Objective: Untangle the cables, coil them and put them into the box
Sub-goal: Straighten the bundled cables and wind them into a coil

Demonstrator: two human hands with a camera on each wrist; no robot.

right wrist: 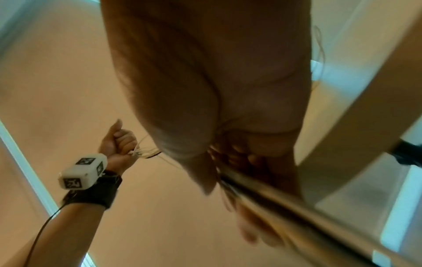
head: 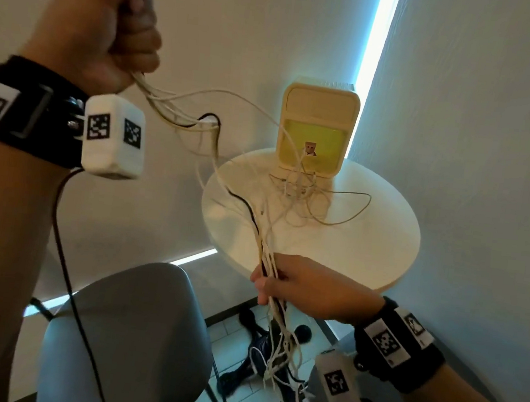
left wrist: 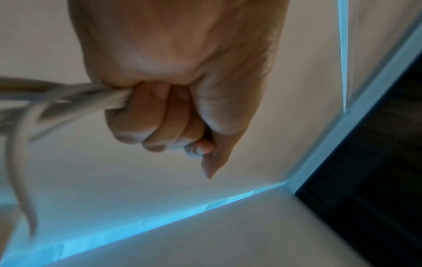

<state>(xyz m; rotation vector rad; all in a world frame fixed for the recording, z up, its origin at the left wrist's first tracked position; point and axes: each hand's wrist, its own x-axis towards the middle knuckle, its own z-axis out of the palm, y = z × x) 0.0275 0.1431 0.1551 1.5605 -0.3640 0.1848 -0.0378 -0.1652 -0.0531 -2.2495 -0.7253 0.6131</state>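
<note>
My left hand (head: 134,33) is raised at the upper left, its fist gripping a bundle of thin white cables (head: 181,110) with one black cable among them. The left wrist view shows that fist (left wrist: 160,117) with the cables (left wrist: 68,101) leaving it to the left. The bundle runs down and right to my right hand (head: 269,286), which holds it above the table's near edge. Loose ends (head: 283,356) dangle below that hand. Several strands lie tangled (head: 303,198) before the cream box (head: 319,108). In the right wrist view the right hand (right wrist: 239,162) is blurred around the cables (right wrist: 274,207).
The box stands upright at the back of a small round pale table (head: 366,250) in a wall corner. A grey chair (head: 132,334) is below my left arm. Dark shoes (head: 257,357) rest on the tiled floor under the dangling ends. A black wrist-camera cord (head: 64,261) hangs by the left arm.
</note>
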